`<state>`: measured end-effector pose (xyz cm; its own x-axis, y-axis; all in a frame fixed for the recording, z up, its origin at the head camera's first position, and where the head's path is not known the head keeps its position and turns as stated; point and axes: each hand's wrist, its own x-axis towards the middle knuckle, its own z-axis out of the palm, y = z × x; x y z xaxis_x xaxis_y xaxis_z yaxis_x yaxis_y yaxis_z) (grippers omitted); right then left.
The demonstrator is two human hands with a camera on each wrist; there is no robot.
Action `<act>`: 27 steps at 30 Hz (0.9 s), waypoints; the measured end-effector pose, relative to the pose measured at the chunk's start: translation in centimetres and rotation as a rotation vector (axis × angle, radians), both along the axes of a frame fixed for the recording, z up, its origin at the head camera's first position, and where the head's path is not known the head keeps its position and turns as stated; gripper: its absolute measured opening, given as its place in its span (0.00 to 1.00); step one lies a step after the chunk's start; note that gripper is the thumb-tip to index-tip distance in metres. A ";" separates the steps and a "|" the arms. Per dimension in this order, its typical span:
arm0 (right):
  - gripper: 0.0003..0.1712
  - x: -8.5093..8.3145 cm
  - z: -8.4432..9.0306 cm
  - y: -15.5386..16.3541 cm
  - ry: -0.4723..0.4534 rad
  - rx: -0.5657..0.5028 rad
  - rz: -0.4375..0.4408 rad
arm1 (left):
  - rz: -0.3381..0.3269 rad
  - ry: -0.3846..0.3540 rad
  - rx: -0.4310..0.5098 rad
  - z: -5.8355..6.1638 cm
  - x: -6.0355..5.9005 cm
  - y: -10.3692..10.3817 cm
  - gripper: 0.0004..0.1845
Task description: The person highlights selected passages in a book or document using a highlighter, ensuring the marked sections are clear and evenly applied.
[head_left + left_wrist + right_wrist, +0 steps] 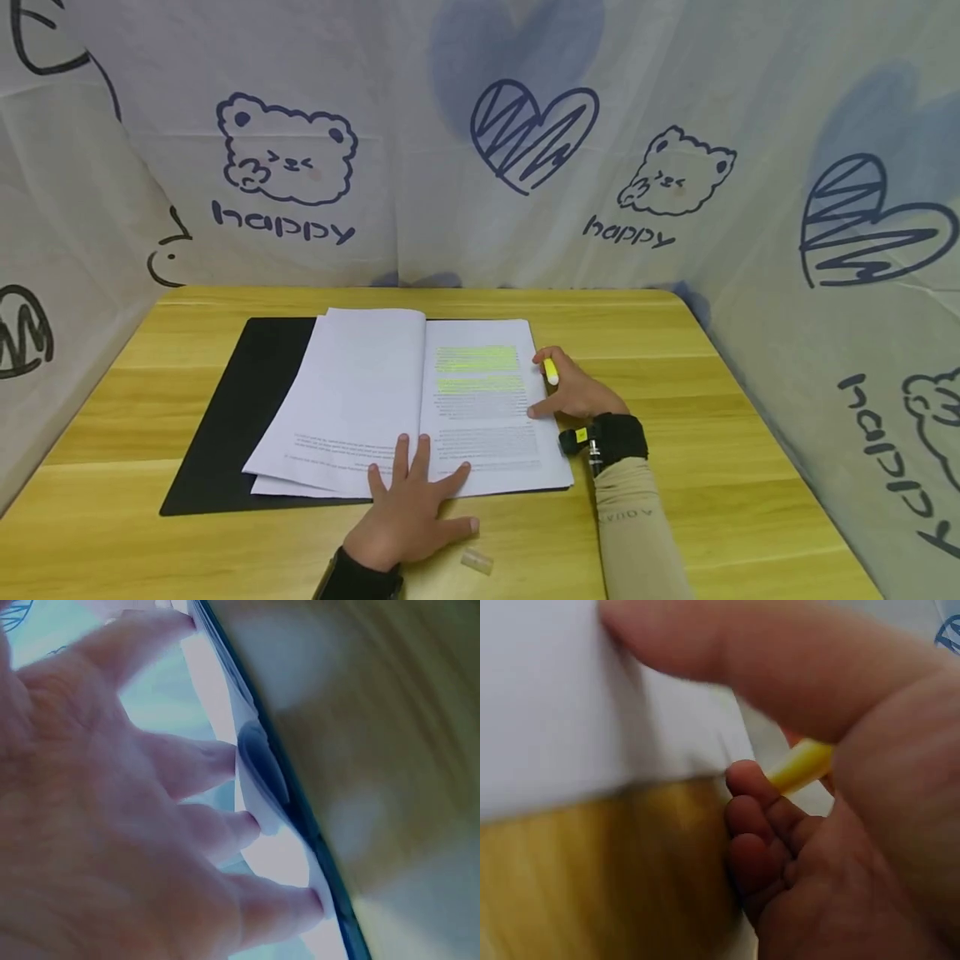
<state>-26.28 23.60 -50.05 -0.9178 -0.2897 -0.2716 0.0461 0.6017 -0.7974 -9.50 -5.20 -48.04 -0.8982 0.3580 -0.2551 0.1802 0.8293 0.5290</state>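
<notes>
An open stack of printed pages point(405, 400) lies on a black mat point(247, 392); the right page carries yellow highlighted lines point(476, 360). My left hand point(412, 508) presses flat on the pages' near edge, fingers spread point(195, 761). At the pages' right edge my right hand point(573, 392) grips a yellow highlighter point(551, 372), thumb reaching onto the paper. In the right wrist view the highlighter point(801, 766) shows between curled fingers and palm. A clear cap point(477, 562) lies on the table near my left hand.
The wooden table point(750, 467) is walled by white cloth with bear and heart prints point(525, 125) at the back and both sides. Bare wood lies to the right of the pages and along the near edge.
</notes>
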 end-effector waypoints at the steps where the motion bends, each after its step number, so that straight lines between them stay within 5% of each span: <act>1: 0.48 0.0 0.0 -0.2 0.021 0.009 0.000 | -0.003 -0.008 -0.011 0.1 0.0 0.0 0.40; 8: 0.49 -0.3 -0.4 -1.0 0.182 0.162 0.004 | -0.004 -0.055 -0.064 0.5 0.0 0.1 0.45; 11: 0.52 -0.2 -0.2 -0.8 0.160 0.180 0.032 | 0.008 -0.069 -0.045 0.6 0.1 0.2 0.43; 17: 0.50 0.3 0.6 0.6 0.020 0.029 0.118 | 0.029 -0.078 0.033 0.6 -0.1 -0.1 0.35; 27: 0.53 0.2 0.5 -1.4 0.189 0.256 0.091 | 0.003 -0.086 -0.020 0.9 -0.7 -0.5 0.35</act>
<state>-26.05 22.23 -49.59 -0.9323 -0.3172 -0.1737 -0.1513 0.7785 -0.6092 -10.16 -5.66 -47.15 -0.8735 0.3495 -0.3388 0.1323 0.8403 0.5257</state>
